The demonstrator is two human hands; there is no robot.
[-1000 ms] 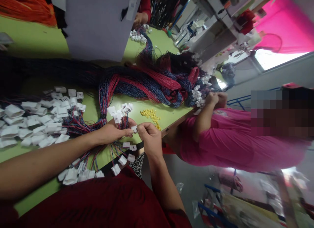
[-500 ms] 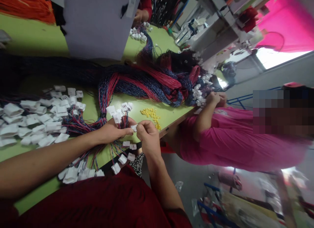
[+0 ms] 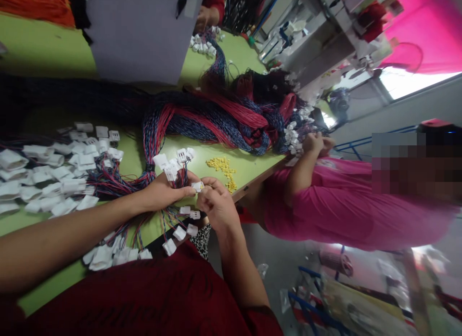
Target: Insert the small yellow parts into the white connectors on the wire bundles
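A small white plug connector (image 3: 197,187) is pinched between the thumb and fingers of my left hand (image 3: 169,187). A yellow speck shows on its right end. My right hand (image 3: 219,203) is closed, its fingertips against that same end; whether a small piece is also between them is hidden. Several wired white connectors (image 3: 172,168) stand up behind my left hand, their wires running down by its fingers. More connectors (image 3: 179,233) hang by twisted wires below my hands. Just beyond my right hand lies a scatter of small yellow pieces (image 3: 225,168) on the green table (image 3: 187,150).
Many white connectors (image 3: 54,174) fill the table's left side. A thick bundle of blue and red wires (image 3: 216,119) runs across the back. A grey panel (image 3: 139,32) stands behind it. A person in pink (image 3: 325,201) works at the right; another person's hand (image 3: 206,18) shows beyond the panel.
The connector in my left hand now shows a yellow speck at its end. My right fingers have shifted slightly on it. The whole view has moved a little.
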